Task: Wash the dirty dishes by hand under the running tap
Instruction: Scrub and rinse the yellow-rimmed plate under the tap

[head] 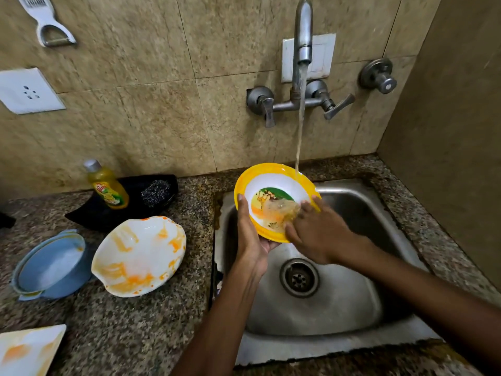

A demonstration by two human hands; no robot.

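A yellow-rimmed white bowl (268, 183) is held tilted over the steel sink (349, 289). My left hand (248, 234) grips its left rim and underside. My right hand (311, 229) lies flat inside the bowl, fingers spread on the wet orange and brown smears. Water from the wall tap (303, 36) falls in a stream onto the bowl's upper right rim. A white wavy plate (141, 256) streaked with orange sits on the counter left of the sink. Beside it lies a blue dish (51, 267), and a stained white plate (27, 348) shows at the bottom left corner.
A yellow dish soap bottle (108, 188) and a steel scrubber (157, 191) rest on a black tray (89, 213) at the back of the granite counter (135, 335). Tap handles (336, 107) stick out over the sink. A side wall stands close on the right.
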